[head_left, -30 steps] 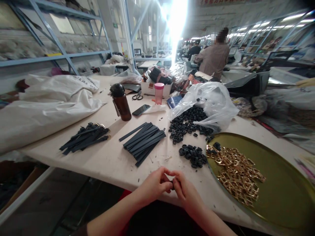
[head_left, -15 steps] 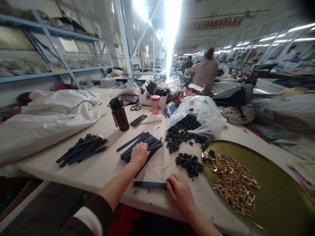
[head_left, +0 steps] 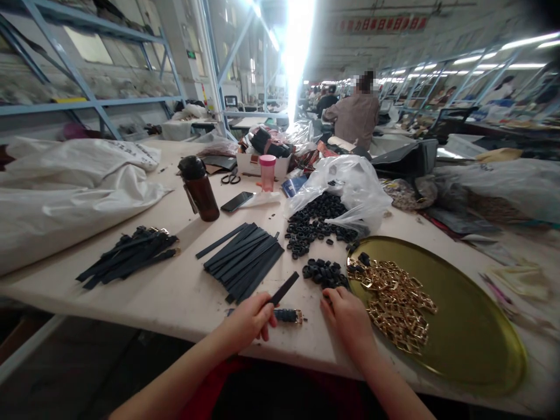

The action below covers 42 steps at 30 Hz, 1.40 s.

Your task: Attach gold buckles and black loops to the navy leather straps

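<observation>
My left hand is shut on a dark leather strap, whose free end tilts up and away from me. Just right of that hand, a strap with black rings and a gold buckle lies on the cream table. My right hand rests at the tray's edge, holding nothing I can see, close to a small pile of black rubber rings. Gold buckles lie heaped on an olive-gold round tray. A bundle of dark straps sits beyond my hands.
A torn plastic bag spills black rings. Buckled straps, a brown bottle, a phone, scissors and a pink cup stand about. White sacks lie left; a co-worker's back is beyond.
My left hand has left the strap bundle and now grips a strap near the table's front. My right hand has moved right, towards the rings and tray. The view has shifted slightly.
</observation>
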Each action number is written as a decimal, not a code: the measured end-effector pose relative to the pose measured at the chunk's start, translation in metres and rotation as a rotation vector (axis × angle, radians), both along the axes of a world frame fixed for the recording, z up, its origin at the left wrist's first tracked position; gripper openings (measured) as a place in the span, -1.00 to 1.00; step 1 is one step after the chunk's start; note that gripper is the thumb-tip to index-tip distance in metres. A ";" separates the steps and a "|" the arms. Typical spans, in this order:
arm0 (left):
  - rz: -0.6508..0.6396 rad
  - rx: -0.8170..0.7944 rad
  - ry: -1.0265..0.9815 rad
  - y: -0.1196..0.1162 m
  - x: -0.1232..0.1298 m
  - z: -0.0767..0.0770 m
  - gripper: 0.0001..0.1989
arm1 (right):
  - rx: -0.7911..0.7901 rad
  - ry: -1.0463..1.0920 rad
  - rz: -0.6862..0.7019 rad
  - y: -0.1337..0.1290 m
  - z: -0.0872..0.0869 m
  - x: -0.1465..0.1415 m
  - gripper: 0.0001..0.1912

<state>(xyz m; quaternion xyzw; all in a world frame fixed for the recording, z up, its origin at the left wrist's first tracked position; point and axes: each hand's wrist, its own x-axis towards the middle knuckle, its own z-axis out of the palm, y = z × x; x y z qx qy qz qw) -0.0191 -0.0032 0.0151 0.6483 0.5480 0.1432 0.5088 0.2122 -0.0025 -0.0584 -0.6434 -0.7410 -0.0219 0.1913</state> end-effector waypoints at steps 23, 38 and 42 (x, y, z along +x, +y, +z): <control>0.187 -0.547 -0.535 -0.028 0.007 -0.021 -0.80 | -0.070 0.093 0.193 -0.023 -0.009 0.009 -0.74; 0.048 -0.461 -0.357 -0.032 0.023 -0.019 -0.83 | -0.073 0.058 0.126 -0.037 -0.001 0.020 -0.80; 0.030 -0.433 -0.312 -0.034 0.022 -0.021 -0.84 | -0.124 0.079 0.108 -0.041 0.000 0.025 -0.80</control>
